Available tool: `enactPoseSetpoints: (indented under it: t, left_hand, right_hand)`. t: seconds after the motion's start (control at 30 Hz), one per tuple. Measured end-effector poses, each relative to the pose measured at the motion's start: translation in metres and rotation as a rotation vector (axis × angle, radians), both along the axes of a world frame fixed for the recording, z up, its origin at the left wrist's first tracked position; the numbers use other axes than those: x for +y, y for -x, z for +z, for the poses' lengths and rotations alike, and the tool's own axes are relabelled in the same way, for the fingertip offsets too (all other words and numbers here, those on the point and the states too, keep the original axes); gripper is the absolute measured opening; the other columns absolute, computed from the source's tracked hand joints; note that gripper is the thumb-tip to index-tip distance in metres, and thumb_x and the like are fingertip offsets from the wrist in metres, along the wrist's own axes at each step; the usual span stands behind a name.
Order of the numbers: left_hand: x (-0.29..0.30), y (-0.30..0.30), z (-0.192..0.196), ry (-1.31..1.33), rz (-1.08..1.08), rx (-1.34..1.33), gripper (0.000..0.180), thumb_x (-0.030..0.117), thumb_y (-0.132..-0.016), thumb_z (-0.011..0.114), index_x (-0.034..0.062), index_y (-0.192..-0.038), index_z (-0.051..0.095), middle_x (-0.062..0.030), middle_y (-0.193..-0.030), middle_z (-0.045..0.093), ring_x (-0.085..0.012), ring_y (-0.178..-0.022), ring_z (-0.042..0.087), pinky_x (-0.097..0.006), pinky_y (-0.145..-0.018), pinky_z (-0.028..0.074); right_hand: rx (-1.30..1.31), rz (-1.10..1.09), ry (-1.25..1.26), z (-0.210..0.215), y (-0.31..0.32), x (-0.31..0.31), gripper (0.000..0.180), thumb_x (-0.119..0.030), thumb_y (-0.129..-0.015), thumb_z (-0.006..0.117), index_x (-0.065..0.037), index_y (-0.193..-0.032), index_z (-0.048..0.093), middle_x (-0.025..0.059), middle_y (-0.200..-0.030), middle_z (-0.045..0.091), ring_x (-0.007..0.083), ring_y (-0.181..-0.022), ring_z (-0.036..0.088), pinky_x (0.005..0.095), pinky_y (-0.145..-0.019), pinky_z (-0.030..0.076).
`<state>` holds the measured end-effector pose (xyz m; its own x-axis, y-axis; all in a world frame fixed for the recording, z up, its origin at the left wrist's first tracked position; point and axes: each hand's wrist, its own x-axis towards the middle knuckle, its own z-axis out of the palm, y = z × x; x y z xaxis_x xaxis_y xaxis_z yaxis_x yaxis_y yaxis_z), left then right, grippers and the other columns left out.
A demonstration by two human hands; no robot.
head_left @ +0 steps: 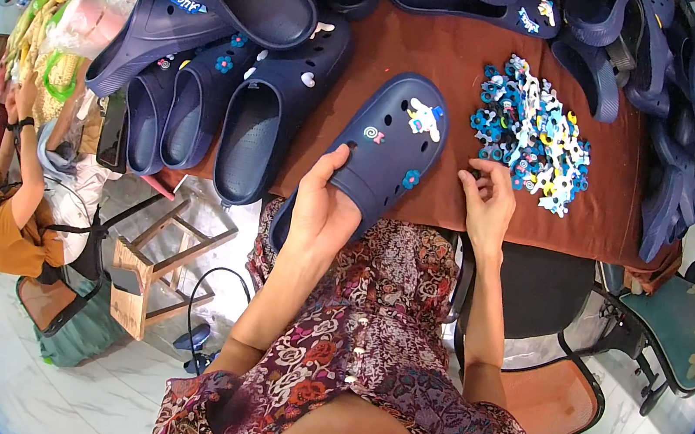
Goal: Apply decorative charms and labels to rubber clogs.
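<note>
Left hand (324,205) grips navy clog (377,155) at its side; right hand (485,202) fingers at the charm pile (532,136).

Left hand is closed around the clog's near rim, thumb on top, holding the shoe toe-away on the brown tabletop (439,53), upper facing up, likely so the holes stay reachable. Three charms already sit in the upper just beyond the thumb. Right hand rests to the right of the clog, fingertips curled at the pile's near edge; cannot tell whether they pinch a charm. Pile lies just beyond the right fingers, within easy reach. Row of finished clogs (205,102) stands left of the left hand; more navy clogs (687,104) right of the pile.
</note>
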<state>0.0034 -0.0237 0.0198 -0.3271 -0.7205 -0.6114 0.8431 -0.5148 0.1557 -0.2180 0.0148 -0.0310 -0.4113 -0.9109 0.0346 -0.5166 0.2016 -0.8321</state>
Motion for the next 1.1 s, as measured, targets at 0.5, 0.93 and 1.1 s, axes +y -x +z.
enactPoseSetpoints:
  t: [0.5,0.93,1.1]
  left_hand:
    - [-0.003,-0.006,-0.010,0.160,-0.030,-0.065,0.042,0.021,-0.092,0.056,-0.0046,-0.125,0.048,-0.0175,-0.130,0.053,-0.0294,-0.123,0.049,-0.044,-0.109,0.034]
    - [0.022,-0.009,-0.007,0.468,-0.265,-0.530,0.045,0.001,-0.087,0.059,-0.0047,-0.130,0.046,-0.0051,-0.120,0.056,-0.0105,-0.107,0.053,-0.026,-0.097,0.038]
    - [0.026,-0.013,-0.014,0.572,-0.362,-0.688,0.035,0.001,-0.086,0.062,-0.0015,-0.119,0.053,0.0012,-0.102,0.056,-0.0042,-0.088,0.052,-0.018,-0.082,0.041]
  right_hand:
    - [0.147,-0.030,0.076,-0.009,0.010,0.014,0.022,-0.007,-0.084,0.067,-0.004,-0.106,0.065,0.0091,-0.095,0.062,0.0198,-0.077,0.061,0.0299,-0.067,0.050]
    - [0.313,0.058,0.047,-0.010,0.007,0.006,0.027,-0.012,-0.075,0.076,-0.004,-0.098,0.064,0.0089,-0.087,0.060,0.0222,-0.073,0.060,0.0346,-0.067,0.050]
    - [0.290,0.038,0.046,-0.004,0.003,0.006,0.019,-0.007,-0.081,0.069,-0.002,-0.099,0.066,0.0105,-0.085,0.064,0.0210,-0.072,0.064,0.0319,-0.067,0.051]
